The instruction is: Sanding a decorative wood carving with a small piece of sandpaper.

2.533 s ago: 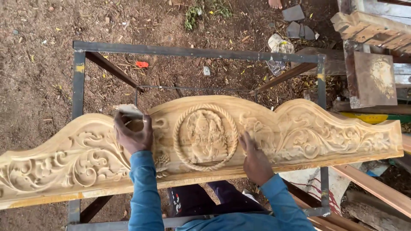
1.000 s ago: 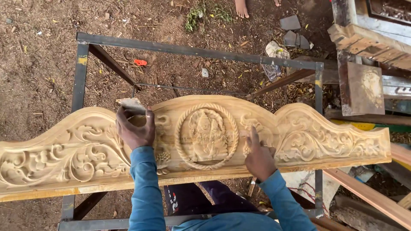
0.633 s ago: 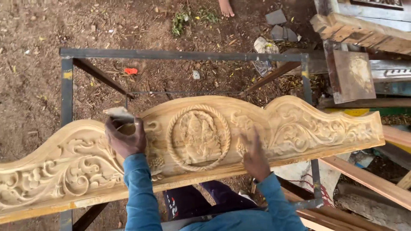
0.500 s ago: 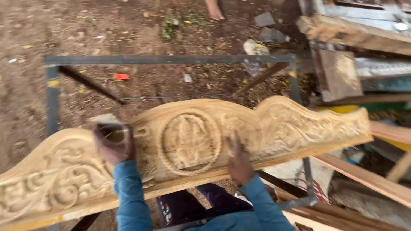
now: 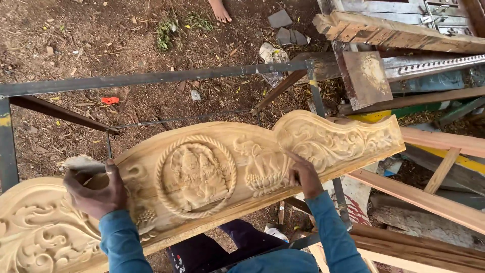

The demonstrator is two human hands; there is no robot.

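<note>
- Since the earlier frames the carved panel (image 5: 202,187) has slid toward the left of the picture and tilted, its right end now higher than its left. Both hands have kept their places on it.
- The left hand (image 5: 96,192), at lower left, is closed around a folded sheet of sandpaper (image 5: 81,164) and presses it on the panel's upper edge, just left of the round medallion (image 5: 196,175).
- The right hand (image 5: 303,174), at centre right, lies on the carving with fingers spread. It grips nothing and seems only to steady the wood.
- Judging by the surface, the carving itself looks finished: rope-bordered medallion with figures, scrollwork on both wings, crisp relief. The wood is pale and bare, with no stain or polish, so smoothing appears to be the work in hand, and only the patch under the left hand is being rubbed; how much is already smoothed I cannot tell.
- The panel is long, with an arched, wavy top edge and a straight bottom edge. It rests across a dark metal frame (image 5: 151,78) used as a table, running from lower left to centre right.
- Beyond it are the dirt ground (image 5: 101,40) with litter, stacked timber (image 5: 404,33) at upper right, and planks (image 5: 429,202) at lower right.
- Another person's bare foot (image 5: 221,10) shows at the top edge.
</note>
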